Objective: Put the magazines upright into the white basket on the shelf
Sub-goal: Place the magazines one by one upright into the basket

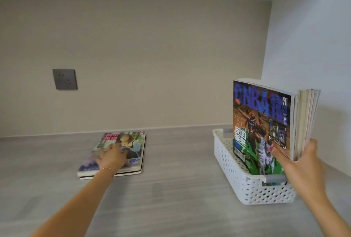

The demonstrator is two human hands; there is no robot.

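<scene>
A white perforated basket (228,153) stands on the grey shelf at the right. Several magazines stand upright in it, a basketball magazine (260,122) at the front. My right hand (302,162) grips the near edge of this upright bunch, thumb on the front cover. To the left, two magazines (133,141) lie flat in a small stack on the shelf. My left hand (112,157) rests flat on the top cover of that stack, fingers spread, blurred.
The shelf's right side wall (307,46) rises just behind the basket. A grey wall socket (65,79) sits on the back wall at left. Bare grey shelf surface (180,179) lies between the stack and the basket.
</scene>
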